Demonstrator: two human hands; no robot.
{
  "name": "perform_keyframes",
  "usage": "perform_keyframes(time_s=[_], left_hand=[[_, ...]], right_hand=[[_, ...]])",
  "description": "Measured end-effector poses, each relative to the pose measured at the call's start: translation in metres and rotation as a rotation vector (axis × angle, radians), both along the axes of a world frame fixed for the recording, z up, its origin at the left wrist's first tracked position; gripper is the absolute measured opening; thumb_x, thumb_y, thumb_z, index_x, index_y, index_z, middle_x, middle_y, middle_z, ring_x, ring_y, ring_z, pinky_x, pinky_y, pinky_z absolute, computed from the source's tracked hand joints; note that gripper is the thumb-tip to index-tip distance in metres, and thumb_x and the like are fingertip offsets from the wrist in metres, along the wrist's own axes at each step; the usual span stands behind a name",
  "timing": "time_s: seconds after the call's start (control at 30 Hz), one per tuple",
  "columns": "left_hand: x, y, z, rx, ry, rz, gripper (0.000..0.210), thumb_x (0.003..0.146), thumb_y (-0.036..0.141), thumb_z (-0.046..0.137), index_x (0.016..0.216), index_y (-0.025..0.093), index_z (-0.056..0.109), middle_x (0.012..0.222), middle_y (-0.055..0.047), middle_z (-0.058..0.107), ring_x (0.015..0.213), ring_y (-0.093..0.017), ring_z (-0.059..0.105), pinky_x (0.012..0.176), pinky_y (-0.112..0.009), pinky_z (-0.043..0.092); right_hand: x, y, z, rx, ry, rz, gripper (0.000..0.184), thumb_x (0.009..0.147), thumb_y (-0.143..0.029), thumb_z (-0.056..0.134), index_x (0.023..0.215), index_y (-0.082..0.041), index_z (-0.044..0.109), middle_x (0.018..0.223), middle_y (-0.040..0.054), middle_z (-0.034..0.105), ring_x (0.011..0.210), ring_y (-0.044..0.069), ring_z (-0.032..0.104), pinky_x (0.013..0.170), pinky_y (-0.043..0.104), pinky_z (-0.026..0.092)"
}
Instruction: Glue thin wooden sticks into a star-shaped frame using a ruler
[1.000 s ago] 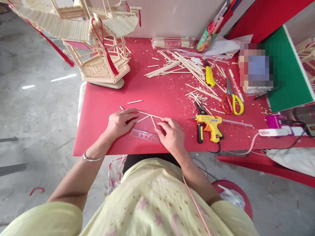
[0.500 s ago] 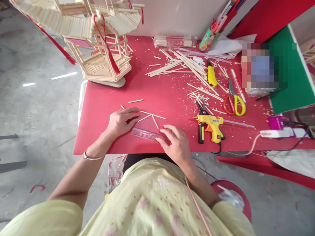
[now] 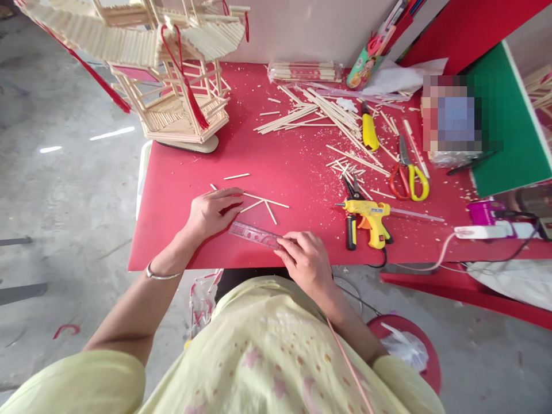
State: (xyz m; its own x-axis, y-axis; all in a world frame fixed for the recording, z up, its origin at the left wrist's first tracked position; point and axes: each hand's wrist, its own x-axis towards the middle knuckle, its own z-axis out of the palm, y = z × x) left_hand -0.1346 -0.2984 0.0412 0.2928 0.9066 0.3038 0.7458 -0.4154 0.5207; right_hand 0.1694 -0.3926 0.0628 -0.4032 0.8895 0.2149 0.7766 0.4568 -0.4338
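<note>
Thin wooden sticks [image 3: 276, 203] lie near the front edge of a red tabletop [image 3: 276, 161]: one long piece, with two short pieces spread in an inverted V, apex at the long piece. Left hand [image 3: 213, 213] rests over the long piece's left portion, fingers bent; whether it grips or merely presses cannot be told. Right hand [image 3: 308, 261] has thumb and fingers drawn narrow on the right end of a transparent ruler [image 3: 252, 232], just below the sticks.

Tabletop is smooth, littered with pale chips toward the right. Floor [image 3: 64, 201] is grey, hard and mottled; a pale wall [image 3: 297, 29] stands behind. At back left, a model pavilion [image 3: 194, 135] of round sticks shows ribbed, flaring roofs and red tassels [image 3: 196, 106]. At right are a heap of loose sticks [image 3: 336, 115], a yellow glue gun [image 3: 375, 215], and scissors [image 3: 404, 154] with one red and one yellow handle.
</note>
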Motion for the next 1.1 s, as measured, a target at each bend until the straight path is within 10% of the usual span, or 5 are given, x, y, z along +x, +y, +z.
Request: perform_keyframes(time_s=[0.67,1.1], left_hand=[[0.003,0.0,0.004,-0.004,0.011,0.016,0.031,0.102,0.044,0.061,0.109,0.03,0.087,0.13,0.001,0.081,0.112,-0.021,0.081,0.099,-0.033,0.064],[0.002,0.001,0.004,-0.005,0.024,0.017,0.032,0.102,0.046,0.059,0.109,0.03,0.087,0.13,0.001,0.081,0.112,-0.021,0.081,0.099,-0.033,0.065]], right_hand=[[0.045,-0.003,0.012,-0.076,-0.164,-0.002,0.017,0.101,-0.026,0.073,0.118,-0.024,0.072,0.111,0.0096,0.069,0.102,0.029,0.064,0.09,0.045,0.054],[0.042,0.028,0.002,0.039,-0.149,-0.014,0.053,0.099,-0.002,0.048,0.131,-0.029,0.079,0.131,0.0097,0.073,0.118,0.029,0.063,0.101,0.048,0.058]])
